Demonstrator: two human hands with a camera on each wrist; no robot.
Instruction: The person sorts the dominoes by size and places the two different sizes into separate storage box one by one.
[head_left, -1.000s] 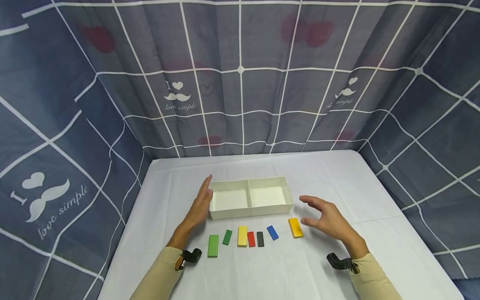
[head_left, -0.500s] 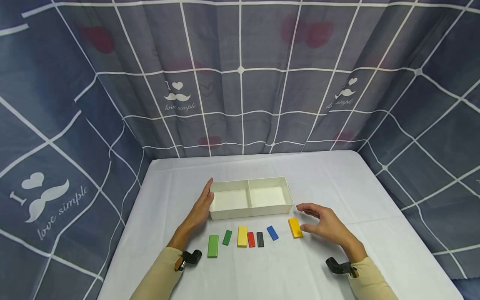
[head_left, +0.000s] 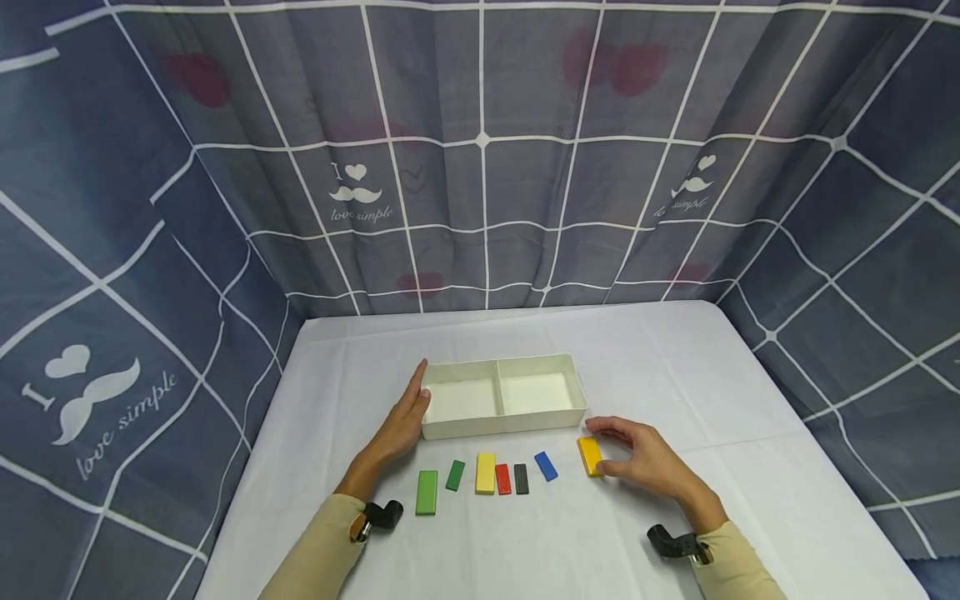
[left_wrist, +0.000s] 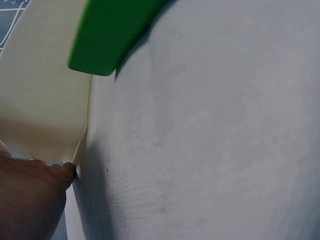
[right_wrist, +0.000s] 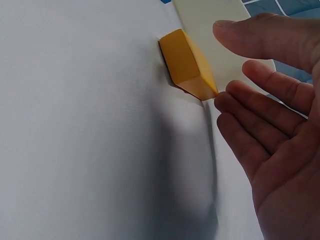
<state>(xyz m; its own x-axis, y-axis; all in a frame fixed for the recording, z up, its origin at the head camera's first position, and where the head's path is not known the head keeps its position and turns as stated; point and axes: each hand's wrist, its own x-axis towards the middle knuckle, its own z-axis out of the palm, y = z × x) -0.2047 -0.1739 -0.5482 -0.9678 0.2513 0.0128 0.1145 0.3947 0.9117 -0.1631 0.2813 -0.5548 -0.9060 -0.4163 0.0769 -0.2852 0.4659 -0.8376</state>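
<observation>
A white two-compartment box (head_left: 501,423) stands on the white table. My left hand (head_left: 397,427) rests against its left end with fingers straight; in the left wrist view the fingertips (left_wrist: 69,172) touch the box wall. Right of the box's front corner lies an orange-yellow block (head_left: 590,457). My right hand (head_left: 647,457) is over its right side, thumb and fingers spread around it. The right wrist view has the block (right_wrist: 182,60) just beyond the fingertips, with a gap to the thumb; whether any finger touches it I cannot tell.
In front of the box lie a light green block (head_left: 426,492), a dark green block (head_left: 454,475), a yellow block (head_left: 485,473), a red block (head_left: 502,479), a black block (head_left: 521,478) and a blue block (head_left: 546,466). A checked curtain (head_left: 517,183) surrounds the table (head_left: 600,550).
My right hand has moved left and slightly down to the orange-yellow block, its thumb and fingers now around it. My left hand has shifted slightly against the box. The blocks have not moved.
</observation>
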